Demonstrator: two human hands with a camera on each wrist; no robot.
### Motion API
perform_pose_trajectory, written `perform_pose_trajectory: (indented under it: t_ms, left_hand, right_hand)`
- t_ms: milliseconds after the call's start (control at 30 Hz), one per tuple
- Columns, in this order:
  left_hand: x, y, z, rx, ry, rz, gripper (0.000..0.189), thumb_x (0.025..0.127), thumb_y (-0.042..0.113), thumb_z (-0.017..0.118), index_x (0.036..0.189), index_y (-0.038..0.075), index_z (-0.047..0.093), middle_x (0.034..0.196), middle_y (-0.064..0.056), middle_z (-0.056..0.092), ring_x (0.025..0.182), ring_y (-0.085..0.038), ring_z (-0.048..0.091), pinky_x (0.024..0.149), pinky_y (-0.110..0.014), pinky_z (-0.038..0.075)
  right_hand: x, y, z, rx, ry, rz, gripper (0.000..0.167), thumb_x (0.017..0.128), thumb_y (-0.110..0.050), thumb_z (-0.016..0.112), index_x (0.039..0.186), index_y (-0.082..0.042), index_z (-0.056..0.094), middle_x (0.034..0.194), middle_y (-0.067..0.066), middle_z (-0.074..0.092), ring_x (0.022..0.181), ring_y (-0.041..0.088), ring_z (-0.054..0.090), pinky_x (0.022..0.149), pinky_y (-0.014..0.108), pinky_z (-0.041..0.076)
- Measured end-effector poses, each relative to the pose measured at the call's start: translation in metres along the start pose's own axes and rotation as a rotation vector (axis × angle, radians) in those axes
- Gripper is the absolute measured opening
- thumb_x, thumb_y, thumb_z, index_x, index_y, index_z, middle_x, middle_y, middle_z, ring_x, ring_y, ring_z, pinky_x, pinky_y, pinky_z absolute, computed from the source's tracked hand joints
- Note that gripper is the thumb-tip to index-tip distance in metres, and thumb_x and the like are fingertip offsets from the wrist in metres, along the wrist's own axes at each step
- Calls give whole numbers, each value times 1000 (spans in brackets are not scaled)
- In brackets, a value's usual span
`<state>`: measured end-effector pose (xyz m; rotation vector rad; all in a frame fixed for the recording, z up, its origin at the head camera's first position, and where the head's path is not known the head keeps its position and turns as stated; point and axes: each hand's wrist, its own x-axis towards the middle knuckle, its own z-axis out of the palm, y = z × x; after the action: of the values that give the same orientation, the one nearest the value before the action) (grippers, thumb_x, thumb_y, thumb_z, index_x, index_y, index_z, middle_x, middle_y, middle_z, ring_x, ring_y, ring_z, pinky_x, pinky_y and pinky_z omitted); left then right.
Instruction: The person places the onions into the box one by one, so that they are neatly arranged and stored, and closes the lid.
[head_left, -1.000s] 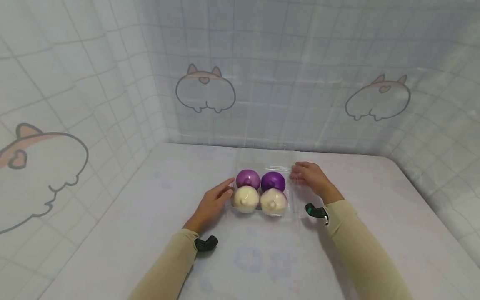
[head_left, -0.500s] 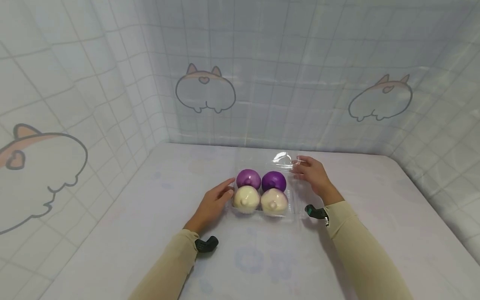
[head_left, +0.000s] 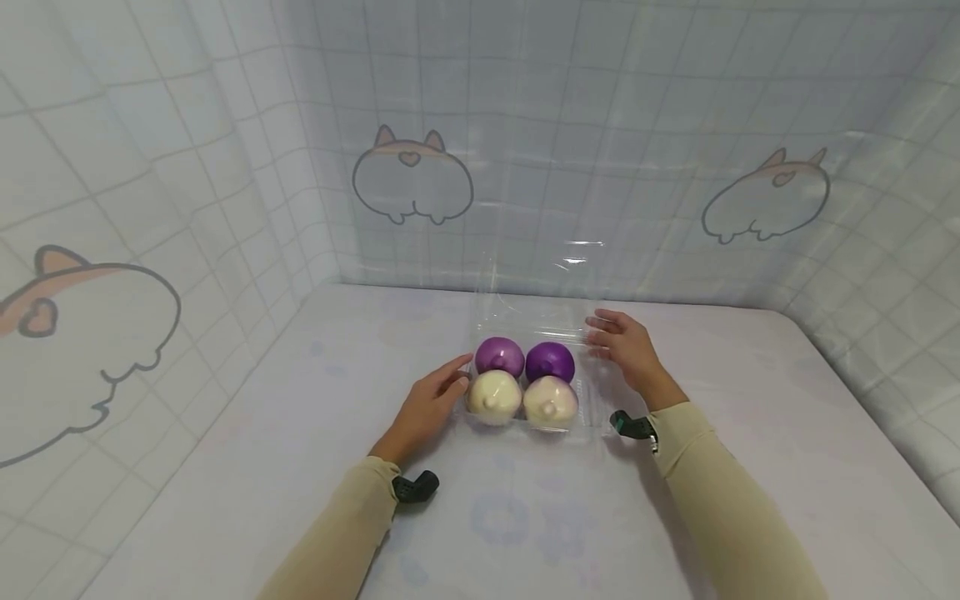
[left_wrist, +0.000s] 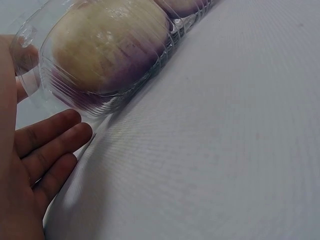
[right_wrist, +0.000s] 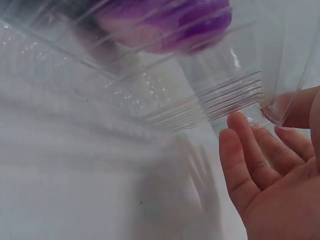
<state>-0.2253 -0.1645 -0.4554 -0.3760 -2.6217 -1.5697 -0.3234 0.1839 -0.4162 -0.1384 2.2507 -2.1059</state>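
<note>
A clear plastic clamshell box (head_left: 588, 408) holds two purple onions, one lighter (head_left: 499, 357) and one deep purple (head_left: 550, 363), behind two pale onions, one cream (head_left: 493, 397) and one pinkish (head_left: 551, 402). Its clear lid (head_left: 536, 287) stands raised at the back. My left hand (head_left: 423, 412) rests at the box's left side, thumb and index finger right at the rim, the other fingers extended in the left wrist view. My right hand (head_left: 628, 350) is at the back right corner. In the right wrist view a digit (right_wrist: 297, 109) overlaps the clear edge, with the other fingers loosely extended below.
A white cloth with faint prints covers the table (head_left: 420, 533). Grid-patterned curtains with cartoon animals (head_left: 412, 175) close in the back and both sides. Each wrist carries a black device, one on the left (head_left: 416, 487) and one on the right (head_left: 632, 424).
The clear lid has swung up at the back, its top edge now higher against the curtain. My right hand has shifted slightly backward; the left hand and the onions stay nearly still.
</note>
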Motion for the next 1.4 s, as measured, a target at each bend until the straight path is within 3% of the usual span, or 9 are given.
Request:
perform_pose_trajectory:
  t_ms: [200, 400, 767, 1000, 1233, 1400]
  left_hand:
    - [-1, 0, 0, 2, 2, -7, 42, 104, 37, 52, 146, 41, 49, 131, -1, 63, 122, -21, 57, 107, -48, 40]
    - [-1, 0, 0, 2, 0, -6, 42, 104, 37, 52, 146, 40, 49, 128, -1, 64, 121, -21, 57, 107, -48, 41]
    - [-2, -1, 0, 2, 0, -1, 43, 104, 37, 52, 147, 41, 49, 127, 1, 65, 118, -19, 58, 104, -47, 43]
    - [-2, -1, -3, 1, 2, 16, 43, 104, 34, 52, 147, 38, 50, 125, 0, 66, 116, -19, 59, 103, -46, 44]
    - [-1, -4, -3, -2, 6, 25, 42, 104, 32, 52, 146, 38, 51, 124, 1, 66, 115, -18, 59, 102, -45, 45]
    - [-2, -4, -3, -6, 3, 27, 43, 104, 32, 52, 147, 36, 51, 124, 0, 66, 115, -18, 59, 102, -45, 44]
  right_hand:
    - [0, -3, 1, -32, 17, -22, 60, 95, 6, 58, 151, 2, 38, 146, 22, 50, 94, 10, 65, 80, 27, 57]
    - [-2, -7, 3, -48, 16, -47, 64, 94, 6, 60, 153, -2, 37, 147, 21, 49, 99, 13, 64, 81, 27, 57]
    - [-7, -4, 4, -40, 31, -85, 59, 95, 6, 58, 151, -3, 40, 145, 19, 51, 95, 14, 66, 80, 27, 57]
    - [-12, -7, 4, -70, 36, -118, 53, 96, 2, 59, 147, -3, 45, 144, 16, 54, 102, 15, 67, 79, 27, 57]
    - [-19, -12, 7, -54, 44, -148, 48, 99, 0, 57, 145, 1, 46, 144, 19, 53, 110, 28, 67, 82, 28, 57]
    - [-26, -14, 5, -101, 39, -171, 39, 102, -2, 51, 141, -2, 51, 145, 19, 52, 121, 35, 60, 87, 30, 55]
